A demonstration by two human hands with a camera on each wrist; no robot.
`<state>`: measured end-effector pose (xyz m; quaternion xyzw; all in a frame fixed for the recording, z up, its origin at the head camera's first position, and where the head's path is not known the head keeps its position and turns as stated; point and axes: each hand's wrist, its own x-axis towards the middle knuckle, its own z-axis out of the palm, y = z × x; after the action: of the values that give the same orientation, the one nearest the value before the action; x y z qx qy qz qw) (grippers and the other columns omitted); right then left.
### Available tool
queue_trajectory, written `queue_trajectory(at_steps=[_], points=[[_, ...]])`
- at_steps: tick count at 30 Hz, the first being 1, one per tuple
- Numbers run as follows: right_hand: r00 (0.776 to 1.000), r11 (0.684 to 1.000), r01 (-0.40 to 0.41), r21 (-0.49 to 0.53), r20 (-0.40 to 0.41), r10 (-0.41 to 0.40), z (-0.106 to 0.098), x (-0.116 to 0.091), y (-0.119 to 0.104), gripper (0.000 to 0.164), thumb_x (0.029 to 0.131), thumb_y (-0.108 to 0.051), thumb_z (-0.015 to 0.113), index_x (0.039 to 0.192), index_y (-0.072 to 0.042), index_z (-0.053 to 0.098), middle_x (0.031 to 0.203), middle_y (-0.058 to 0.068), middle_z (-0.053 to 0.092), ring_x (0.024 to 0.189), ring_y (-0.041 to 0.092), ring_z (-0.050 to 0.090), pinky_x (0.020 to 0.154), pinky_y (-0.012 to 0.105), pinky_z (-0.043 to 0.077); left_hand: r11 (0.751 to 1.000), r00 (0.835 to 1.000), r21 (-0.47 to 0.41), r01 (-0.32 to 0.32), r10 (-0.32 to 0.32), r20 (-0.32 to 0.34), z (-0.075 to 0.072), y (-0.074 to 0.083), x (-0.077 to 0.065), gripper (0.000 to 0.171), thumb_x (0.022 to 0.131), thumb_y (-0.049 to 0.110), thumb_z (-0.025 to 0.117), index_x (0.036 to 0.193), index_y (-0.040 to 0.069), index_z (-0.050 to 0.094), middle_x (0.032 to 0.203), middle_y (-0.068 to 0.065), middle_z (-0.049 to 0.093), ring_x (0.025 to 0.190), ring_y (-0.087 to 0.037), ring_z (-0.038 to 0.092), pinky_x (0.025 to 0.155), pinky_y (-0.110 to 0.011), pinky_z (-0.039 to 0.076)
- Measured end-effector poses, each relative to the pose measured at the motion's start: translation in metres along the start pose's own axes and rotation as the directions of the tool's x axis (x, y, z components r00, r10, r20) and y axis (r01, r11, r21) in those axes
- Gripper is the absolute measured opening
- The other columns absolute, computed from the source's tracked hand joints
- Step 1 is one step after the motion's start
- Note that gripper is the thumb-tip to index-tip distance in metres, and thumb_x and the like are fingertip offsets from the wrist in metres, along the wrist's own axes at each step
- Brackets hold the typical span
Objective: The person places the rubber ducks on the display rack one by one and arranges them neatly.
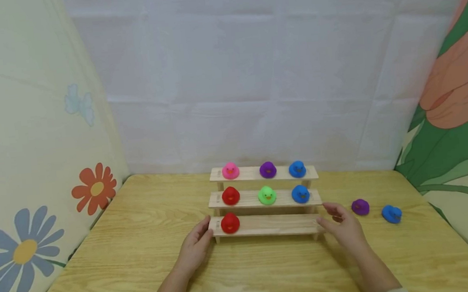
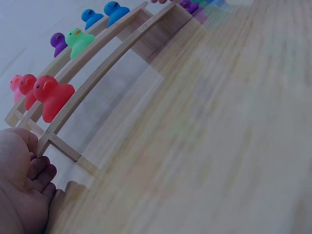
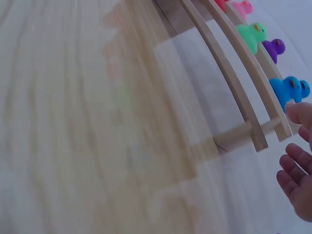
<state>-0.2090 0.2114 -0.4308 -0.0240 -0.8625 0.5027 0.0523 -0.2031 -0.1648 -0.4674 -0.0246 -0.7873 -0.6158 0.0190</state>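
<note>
A three-tier wooden stand (image 1: pixel 273 224) holds several rubber ducks. My left hand (image 1: pixel 194 247) is at the left end of its lowest board, thumb and fingers round the board's corner. Close by sits a red duck (image 1: pixel 230 223) on that board. On the middle tier are another red duck (image 1: pixel 230 195), a green duck (image 1: pixel 267 195) and a blue duck (image 1: pixel 300 194). The top tier carries a pink duck (image 1: pixel 230 171), a purple duck (image 1: pixel 268 170) and another blue duck (image 1: pixel 297 169). My right hand (image 1: pixel 345 229), fingers spread and loosely bent, is beside the stand's right end.
On the table (image 1: pixel 268 271), right of the stand, lie a loose purple duck (image 1: pixel 360 207) and a loose blue duck (image 1: pixel 392 214). A white cloth (image 1: pixel 253 71) hangs behind, with flower-patterned panels (image 1: pixel 37 157) at both sides.
</note>
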Motion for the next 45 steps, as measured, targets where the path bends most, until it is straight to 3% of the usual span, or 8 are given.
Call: queue_trajectory(at_steps=[7, 18, 29, 37, 45], points=[[1.000, 1.000, -0.017, -0.007, -0.022, 0.017, -0.018, 0.008, 0.010, 0.053, 0.094, -0.018, 0.066, 0.139, 0.002, 0.047, 0.141, 0.025, 0.050, 0.132, 0.037, 0.046, 0.113, 0.049, 0.039, 1.000, 1.000, -0.005, 0.003, -0.003, -0.004, 0.000, 0.001, 0.001, 0.048, 0.102, 0.007, 0.046, 0.147, -0.007, 0.037, 0.151, -0.024, 0.040, 0.142, -0.033, 0.036, 0.118, -0.046, 0.029], [0.993, 0.994, -0.111, -0.021, -0.032, 0.110, -0.042, 0.019, 0.031, 0.062, 0.096, -0.026, 0.063, 0.145, 0.001, 0.038, 0.150, 0.028, 0.038, 0.141, 0.042, 0.035, 0.118, 0.052, 0.032, 1.000, 1.000, -0.009, -0.003, 0.003, -0.004, 0.000, -0.001, 0.002, 0.047, 0.102, 0.006, 0.046, 0.146, -0.008, 0.036, 0.151, -0.025, 0.040, 0.142, -0.034, 0.036, 0.118, -0.045, 0.029], [0.979, 0.990, -0.139, -0.021, -0.156, 0.134, -0.055, 0.024, 0.048, 0.061, 0.094, -0.023, 0.066, 0.142, 0.004, 0.041, 0.144, 0.030, 0.044, 0.132, 0.042, 0.042, 0.112, 0.050, 0.038, 1.000, 1.000, -0.010, 0.001, -0.001, -0.010, 0.001, -0.001, 0.002, 0.048, 0.101, 0.004, 0.046, 0.146, -0.008, 0.036, 0.150, -0.025, 0.040, 0.142, -0.034, 0.036, 0.118, -0.045, 0.029], [0.975, 0.981, -0.192, -0.040, -0.121, 0.186, -0.063, 0.031, 0.058, 0.068, 0.095, -0.026, 0.064, 0.148, 0.003, 0.033, 0.152, 0.035, 0.028, 0.139, 0.050, 0.031, 0.116, 0.059, 0.030, 1.000, 1.000, -0.014, 0.003, -0.003, -0.009, 0.001, -0.001, 0.001, 0.048, 0.101, 0.005, 0.046, 0.146, -0.008, 0.036, 0.150, -0.025, 0.041, 0.142, -0.033, 0.036, 0.117, -0.044, 0.029], [0.979, 0.981, -0.173, -0.086, -0.122, 0.162, -0.065, 0.037, 0.067, 0.068, 0.094, -0.022, 0.064, 0.147, 0.006, 0.032, 0.149, 0.036, 0.031, 0.136, 0.050, 0.035, 0.116, 0.058, 0.032, 1.000, 1.000, -0.001, 0.001, -0.001, -0.003, 0.000, -0.001, 0.000, 0.049, 0.102, 0.007, 0.046, 0.147, -0.008, 0.035, 0.151, -0.025, 0.040, 0.142, -0.034, 0.035, 0.118, -0.046, 0.029]])
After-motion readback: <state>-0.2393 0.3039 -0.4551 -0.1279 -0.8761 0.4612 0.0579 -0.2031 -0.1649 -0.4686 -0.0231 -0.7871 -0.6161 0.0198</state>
